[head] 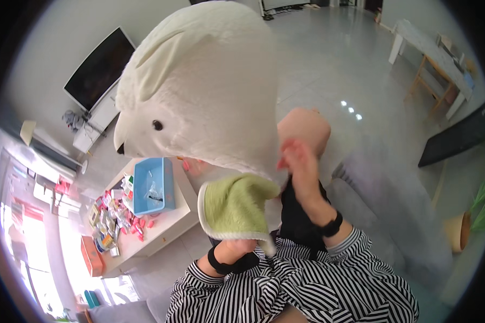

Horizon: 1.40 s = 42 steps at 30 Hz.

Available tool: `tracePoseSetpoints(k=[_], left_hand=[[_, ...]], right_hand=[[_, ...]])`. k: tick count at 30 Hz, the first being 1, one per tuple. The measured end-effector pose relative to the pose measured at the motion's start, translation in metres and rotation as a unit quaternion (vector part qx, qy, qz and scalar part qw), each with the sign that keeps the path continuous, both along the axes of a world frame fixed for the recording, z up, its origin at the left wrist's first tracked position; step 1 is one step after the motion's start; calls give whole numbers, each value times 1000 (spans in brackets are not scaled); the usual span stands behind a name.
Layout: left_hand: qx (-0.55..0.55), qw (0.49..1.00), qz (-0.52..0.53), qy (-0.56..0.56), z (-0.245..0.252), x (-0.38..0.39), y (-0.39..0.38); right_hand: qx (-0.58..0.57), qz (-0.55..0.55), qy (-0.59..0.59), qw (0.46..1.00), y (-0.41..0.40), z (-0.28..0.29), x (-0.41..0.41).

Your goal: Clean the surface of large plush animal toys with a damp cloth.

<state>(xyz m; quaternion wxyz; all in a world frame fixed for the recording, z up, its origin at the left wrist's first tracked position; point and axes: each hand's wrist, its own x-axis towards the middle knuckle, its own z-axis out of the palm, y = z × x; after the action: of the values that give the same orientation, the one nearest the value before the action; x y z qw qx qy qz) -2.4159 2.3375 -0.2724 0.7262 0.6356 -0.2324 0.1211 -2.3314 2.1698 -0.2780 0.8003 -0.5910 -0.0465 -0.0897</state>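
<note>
A large white plush animal with a black eye and nose fills the upper middle of the view. Below it, a green cloth with a white border drapes over my left hand, whose fingers are mostly hidden under it. My right hand is raised and blurred beside the lower right side of the plush, with nothing visible in it. Whether it touches the plush is not clear. A pinkish rounded thing lies just beyond my right hand.
At left stands a white table with a blue plastic basket, many small packages and an orange basket. A grey sofa is at right. Farther off are a television, a long table and a potted plant.
</note>
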Motion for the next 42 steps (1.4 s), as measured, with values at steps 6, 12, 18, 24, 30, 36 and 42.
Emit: tracePoseSetpoints(k=[6, 12, 18, 24, 30, 36, 42], left_hand=[[439, 891, -77, -89, 76, 37, -32], [397, 874, 96, -264, 117, 45, -15], [335, 634, 514, -469, 199, 88, 16], [353, 762, 459, -292, 198, 128, 9], [392, 739, 471, -279, 201, 118, 30], [376, 749, 472, -273, 200, 114, 29], [403, 719, 503, -261, 198, 102, 43]], right_hand=[[248, 186, 68, 948, 9, -61, -63], [215, 61, -40, 974, 9, -49, -38], [-102, -210, -366, 901, 50, 38, 42], [-204, -327, -434, 815, 54, 136, 54], [-190, -302, -398, 845, 60, 50, 56], [-164, -260, -364, 879, 61, 34, 56], [-123, -251, -382, 881, 74, 78, 74]])
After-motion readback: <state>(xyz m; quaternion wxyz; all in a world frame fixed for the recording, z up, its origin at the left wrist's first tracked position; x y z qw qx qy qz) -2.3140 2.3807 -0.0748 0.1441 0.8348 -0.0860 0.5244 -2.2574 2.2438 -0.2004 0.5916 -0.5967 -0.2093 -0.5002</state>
